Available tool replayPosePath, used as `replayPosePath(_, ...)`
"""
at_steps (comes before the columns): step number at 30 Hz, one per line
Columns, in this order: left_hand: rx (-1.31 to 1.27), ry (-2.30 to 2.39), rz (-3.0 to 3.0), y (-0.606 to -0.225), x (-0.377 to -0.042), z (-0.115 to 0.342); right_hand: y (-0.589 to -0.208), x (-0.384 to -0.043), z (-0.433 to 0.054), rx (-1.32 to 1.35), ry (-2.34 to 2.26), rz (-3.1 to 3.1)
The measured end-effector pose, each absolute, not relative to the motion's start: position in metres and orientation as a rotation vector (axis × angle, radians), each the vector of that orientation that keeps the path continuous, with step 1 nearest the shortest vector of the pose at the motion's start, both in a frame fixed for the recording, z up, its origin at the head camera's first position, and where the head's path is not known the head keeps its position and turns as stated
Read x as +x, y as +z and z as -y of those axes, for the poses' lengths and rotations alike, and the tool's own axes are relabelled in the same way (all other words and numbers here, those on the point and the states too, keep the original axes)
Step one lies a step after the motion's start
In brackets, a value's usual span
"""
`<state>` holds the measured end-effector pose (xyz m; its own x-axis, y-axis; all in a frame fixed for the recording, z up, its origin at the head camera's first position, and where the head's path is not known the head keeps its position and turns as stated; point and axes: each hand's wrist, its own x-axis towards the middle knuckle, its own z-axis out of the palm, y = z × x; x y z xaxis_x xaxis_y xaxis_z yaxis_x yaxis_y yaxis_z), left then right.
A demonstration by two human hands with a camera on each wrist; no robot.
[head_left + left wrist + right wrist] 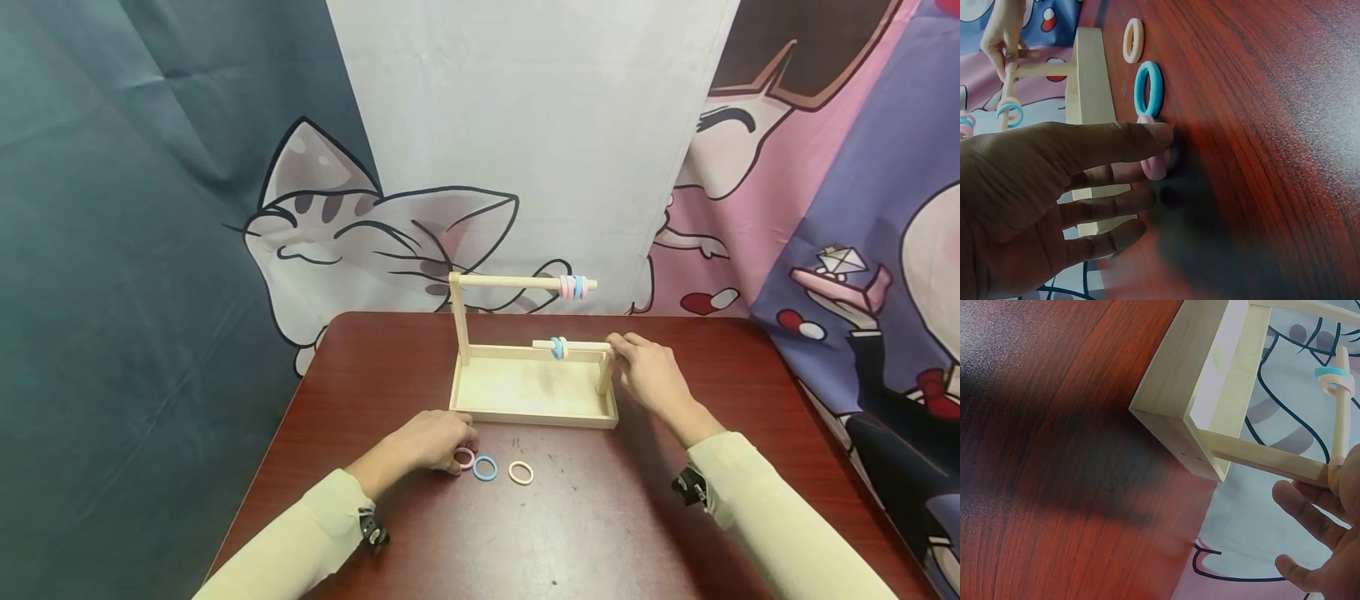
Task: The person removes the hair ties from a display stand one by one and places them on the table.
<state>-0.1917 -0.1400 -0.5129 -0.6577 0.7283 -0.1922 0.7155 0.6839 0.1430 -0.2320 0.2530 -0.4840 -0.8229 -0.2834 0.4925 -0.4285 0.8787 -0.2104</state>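
Observation:
My left hand [438, 439] is at the front left corner of the wooden rack [536, 418]. Its thumb and index finger pinch a pink ring [1155, 165] at the tabletop, while the other fingers extend loosely. Touching or nearly touching that ring is a blue ring [485, 468]; a cream ring [521, 472] lies farther right. My right hand [651, 372] holds the right end of the rack's lower rod [588, 346], where it meets the short post [1266, 456]. A blue and a cream ring [1335, 380] hang on this rod. Some right-hand fingers spread away from the post.
The rack's taller left post [460, 321] carries an upper rod [510, 282] with several pink and blue rings [573, 287] near its free right end. Everything stands on a reddish-brown table [600, 517]. Behind it hangs a cartoon-printed cloth [540, 125].

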Motion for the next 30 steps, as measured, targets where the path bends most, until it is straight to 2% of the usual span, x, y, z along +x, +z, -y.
replayPosePath(11, 1.121, 0.204, -2.66, -0.51, -0.193, 0.139, -0.482, -0.232, -0.251, 0.527, 0.431, 2.583)
replayPosePath(21, 1.146, 0.548, -2.768, -0.5, -0.212, 0.127, -0.483, -0.23, -0.253, 0.494, 0.488, 2.618)
replayPosePath(30, 0.996, 0.877, -2.927, -0.498, -0.23, 0.106, -0.49, -0.232, -0.255, 0.511, 0.638, 2.545)
